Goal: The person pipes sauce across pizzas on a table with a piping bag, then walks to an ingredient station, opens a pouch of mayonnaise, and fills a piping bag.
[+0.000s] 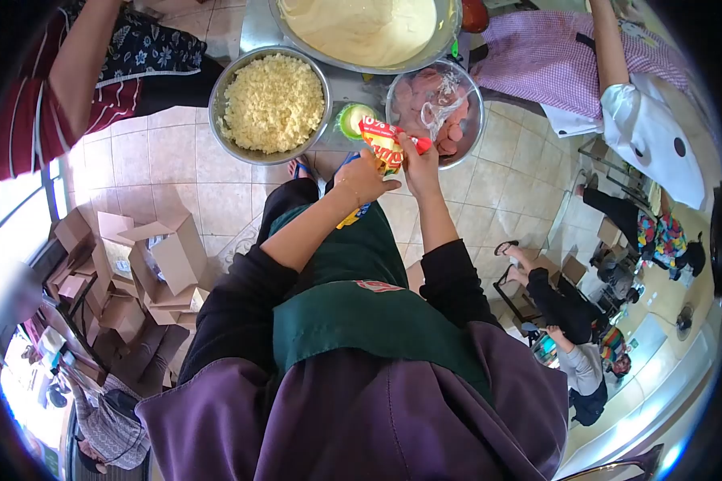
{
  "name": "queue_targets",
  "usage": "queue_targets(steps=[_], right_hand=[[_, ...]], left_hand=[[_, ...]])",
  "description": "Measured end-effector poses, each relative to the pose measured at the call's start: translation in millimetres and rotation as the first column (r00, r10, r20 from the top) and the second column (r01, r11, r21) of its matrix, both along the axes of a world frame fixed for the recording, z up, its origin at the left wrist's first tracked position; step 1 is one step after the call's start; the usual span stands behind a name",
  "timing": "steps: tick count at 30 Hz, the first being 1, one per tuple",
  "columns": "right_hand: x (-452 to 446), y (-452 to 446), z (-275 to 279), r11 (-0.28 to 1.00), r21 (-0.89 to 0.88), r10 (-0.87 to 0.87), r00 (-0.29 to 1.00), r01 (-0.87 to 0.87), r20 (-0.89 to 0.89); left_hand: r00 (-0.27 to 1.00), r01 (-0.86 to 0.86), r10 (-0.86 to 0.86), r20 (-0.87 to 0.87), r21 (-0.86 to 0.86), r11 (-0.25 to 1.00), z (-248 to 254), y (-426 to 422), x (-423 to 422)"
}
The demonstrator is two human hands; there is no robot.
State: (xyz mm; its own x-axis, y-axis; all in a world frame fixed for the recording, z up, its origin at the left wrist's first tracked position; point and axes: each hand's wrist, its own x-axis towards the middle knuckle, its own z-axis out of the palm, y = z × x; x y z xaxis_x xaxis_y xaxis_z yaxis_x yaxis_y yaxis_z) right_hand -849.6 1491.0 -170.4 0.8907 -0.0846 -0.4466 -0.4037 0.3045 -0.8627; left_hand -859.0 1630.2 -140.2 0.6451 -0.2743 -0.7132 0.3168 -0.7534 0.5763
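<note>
A red and yellow printed packet [381, 147] is held between my two hands, in front of my green apron. My left hand [363, 178] is closed around its lower part, and a blue and yellow end shows below the wrist. The fingers of my right hand [419, 164] pinch the packet's red upper edge. Just beyond the packet stands a small green-rimmed container [349, 120]. To its right is a metal bowl [480, 112] with pink sliced sausage [449, 136] and clear plastic in it. I cannot tell whether the packet is torn.
Pale yellow crumbly food [273, 104] fills a metal bowl [215, 112] at left. A large bowl [413, 66] of creamy batter [361, 28] stands behind. People stand on both sides of the table. Cardboard boxes [176, 260] sit on the floor at left; others sit at right.
</note>
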Motion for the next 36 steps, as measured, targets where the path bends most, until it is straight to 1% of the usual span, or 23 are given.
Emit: queue_targets(steps=[1,3,4,6,8,9,12,13,15,16,18,19,21,22,23,25,26,27,29,30,31,33,36], right_hand=[[-1.9,-3.8,-3.1,1.000,0.002,-0.002,1.000,0.002,0.007],[-8.5,-8.7,-1.7,0.979,0.190,-0.063,0.997,0.072,-0.053],[-9.0,-8.9,1.2,0.979,0.189,-0.068,0.997,0.076,-0.046],[-9.8,-9.7,9.0,0.928,0.337,-0.146,0.987,0.158,-0.061],[-8.9,-10.4,18.5,0.915,0.376,-0.148,0.988,0.150,-0.034],[-9.1,-10.3,25.5,0.901,0.412,-0.141,0.990,0.136,-0.017],[-9.0,-10.7,48.9,0.864,0.491,-0.136,0.991,0.113,0.013],[-9.1,-10.4,54.5,0.860,0.495,-0.166,0.985,0.125,0.039],[-10.8,-10.5,66.3,0.870,0.482,-0.127,0.992,0.107,0.009],[-14.0,-12.1,67.7,0.852,0.513,-0.113,0.994,0.101,-0.008],[-15.9,-12.5,68.8,0.833,0.543,-0.138,0.990,0.105,0.021],[-16.1,-9.6,74.0,0.821,0.565,-0.120,0.992,0.084,0.026],[-15.8,-7.1,87.7,0.783,0.610,-0.170,0.985,0.122,0.021],[-15.7,-5.8,92.8,0.770,0.628,-0.162,0.986,0.111,0.025],[-15.1,-5.0,98.5,0.758,0.645,-0.151,0.988,0.096,0.030],[-15.4,-1.4,114.0,0.742,0.663,-0.189,0.980,0.101,0.061],[-16.0,0.7,121.1,0.735,0.672,-0.183,0.981,0.089,0.070],[-16.4,2.5,126.2,0.730,0.680,-0.174,0.982,0.076,0.077],[-15.1,4.4,133.6,0.717,0.693,-0.201,0.974,0.075,0.103],[-15.2,4.4,138.5,0.716,0.693,-0.215,0.970,0.081,0.109],[-15.8,3.4,143.7,0.716,0.693,-0.226,0.967,0.084,0.116],[-16.4,0.1,153.5,0.701,0.707,-0.266,0.954,0.091,0.141],[-16.2,-8.1,165.0,0.713,0.693,-0.310,0.935,0.106,0.175]], left_hand=[[0.999,-0.029,0.029,-0.025,0.015,0.999,7.4,4.4,3.2],[1.000,-0.009,0.009,0.018,0.008,1.000,3.7,7.6,1.5],[0.999,-0.026,0.027,0.043,-0.018,1.000,7.7,9.1,1.2],[0.997,-0.031,0.034,0.074,-0.046,0.998,11.2,10.9,-2.3],[0.982,-0.064,0.088,0.168,-0.144,0.987,7.4,13.4,-6.8],[0.981,-0.048,0.074,0.178,-0.146,0.988,8.9,16.3,-8.4],[0.969,-0.105,0.184,0.165,-0.400,0.910,20.6,26.7,-11.9],[0.969,-0.067,0.155,0.191,-0.401,0.914,15.1,29.8,-16.1],[0.939,-0.093,0.277,0.204,-0.625,0.775,-5.8,34.4,-25.7],[0.944,-0.043,0.236,0.230,-0.622,0.782,5.8,36.6,-23.0],[0.947,-0.147,0.316,0.056,-0.800,0.582,29.3,44.2,-20.6],[0.958,-0.105,0.274,0.081,-0.793,0.600,38.1,49.4,-20.8],[0.953,-0.166,0.300,0.045,-0.752,0.638,52.6,59.7,-17.9],[0.945,0.031,0.212,0.248,-0.716,0.698,58.9,65.7,-12.2],[0.948,0.065,0.177,0.266,-0.703,0.708,67.1,70.7,-9.9],[0.745,0.282,0.014,0.667,-0.335,0.899,89.7,77.1,-7.6],[0.653,0.309,0.022,0.757,-0.293,0.905,95.3,75.4,-6.6],[0.648,0.331,-0.002,0.762,-0.279,0.901,100.8,76.0,-7.6],[0.671,0.193,0.032,0.740,-0.216,0.957,111.9,75.9,-9.0],[0.578,0.200,0.044,0.815,-0.193,0.960,120.1,70.8,-6.6],[0.571,0.210,0.036,0.820,-0.188,0.959,120.4,71.0,-5.0],[0.419,0.154,0.039,0.907,-0.113,0.982,123.5,73.4,-0.5],[0.454,0.115,0.078,0.887,-0.145,0.983,136.9,69.4,5.8]])
